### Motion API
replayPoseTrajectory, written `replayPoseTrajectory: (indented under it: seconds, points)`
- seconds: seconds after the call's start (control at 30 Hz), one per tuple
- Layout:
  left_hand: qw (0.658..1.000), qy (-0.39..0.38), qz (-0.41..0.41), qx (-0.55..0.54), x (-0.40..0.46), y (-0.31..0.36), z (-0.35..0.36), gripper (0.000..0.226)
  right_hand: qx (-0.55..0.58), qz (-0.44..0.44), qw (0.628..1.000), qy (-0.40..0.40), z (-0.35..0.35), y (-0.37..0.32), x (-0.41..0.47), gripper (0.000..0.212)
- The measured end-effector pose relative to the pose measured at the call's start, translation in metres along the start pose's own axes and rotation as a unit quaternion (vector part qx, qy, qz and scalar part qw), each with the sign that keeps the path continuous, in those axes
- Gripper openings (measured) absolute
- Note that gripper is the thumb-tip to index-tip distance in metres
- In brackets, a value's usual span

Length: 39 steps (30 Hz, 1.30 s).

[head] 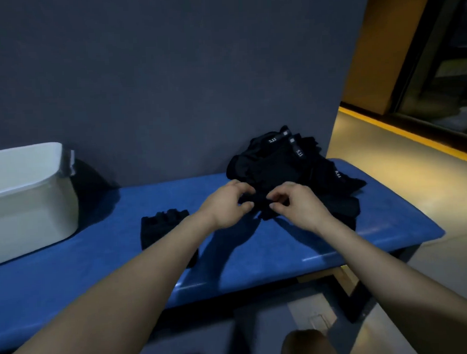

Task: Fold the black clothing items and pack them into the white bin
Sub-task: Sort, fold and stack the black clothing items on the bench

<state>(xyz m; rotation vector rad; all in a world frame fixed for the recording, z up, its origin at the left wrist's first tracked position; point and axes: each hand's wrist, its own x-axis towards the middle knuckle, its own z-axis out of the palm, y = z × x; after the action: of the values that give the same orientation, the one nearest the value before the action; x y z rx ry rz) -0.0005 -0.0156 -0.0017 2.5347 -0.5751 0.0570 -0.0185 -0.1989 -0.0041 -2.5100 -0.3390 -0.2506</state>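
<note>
Head view is showing both hands working at the near edge of the black pile (293, 171), which is lying on the blue bench (256, 245). Left hand (228, 203) and right hand (295, 203) are each pinching black cloth with curled fingers. One folded piece (162, 228) is lying just left of the pile, and the white bin (27, 191) is standing further left. Probably the pieces are tangling, so lifting one may be dragging others off the bench.
</note>
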Motion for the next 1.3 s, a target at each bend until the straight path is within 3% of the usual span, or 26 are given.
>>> replayPoseTrajectory:
  seconds: [0.2,0.33,0.47,0.67,0.77,0.87,0.97,1.07,1.17,1.23,1.3]
  points:
    - [0.999,-0.024,0.024,-0.034,0.036,0.037,0.047,0.042,-0.134,0.105,0.985,0.027,-0.028,0.051,-0.019,0.053]
    - [0.998,-0.035,0.026,-0.037,0.044,0.042,0.063,0.043,-0.134,0.125,0.981,0.058,-0.024,0.07,-0.026,0.049]
    - [0.998,-0.035,0.019,-0.041,0.045,0.041,0.065,0.043,-0.094,0.103,0.985,0.102,-0.024,0.077,-0.026,0.027]
    - [0.997,0.004,0.009,-0.08,0.039,0.039,0.054,0.041,0.019,0.07,0.977,0.203,-0.042,0.059,-0.024,0.022]
    - [0.989,0.029,-0.019,-0.143,0.035,0.036,0.044,0.041,0.131,0.058,0.967,0.21,-0.051,0.038,-0.018,0.016]
    - [0.965,0.046,-0.062,-0.249,0.022,0.034,0.028,0.046,0.303,0.064,0.935,0.175,-0.05,0.013,-0.013,0.019]
    - [0.935,0.051,-0.096,-0.336,0.006,0.028,0.009,0.05,0.514,0.103,0.842,0.127,-0.039,-0.015,-0.008,0.021]
    - [0.92,0.062,-0.096,-0.376,-0.011,0.012,-0.006,0.054,0.613,0.136,0.773,0.088,-0.026,-0.038,-0.005,0.022]
    - [0.942,0.086,-0.07,-0.316,-0.026,-0.001,-0.02,0.062,0.642,0.141,0.752,0.052,-0.015,-0.055,-0.002,0.025]
    - [0.945,0.131,-0.048,-0.295,-0.033,-0.007,-0.029,0.037,0.649,0.138,0.748,0.03,-0.009,-0.065,0.0,0.025]
    - [0.927,0.184,-0.045,-0.323,-0.037,-0.01,-0.039,0.014,0.652,0.134,0.747,0.005,-0.005,-0.073,0.001,0.025]
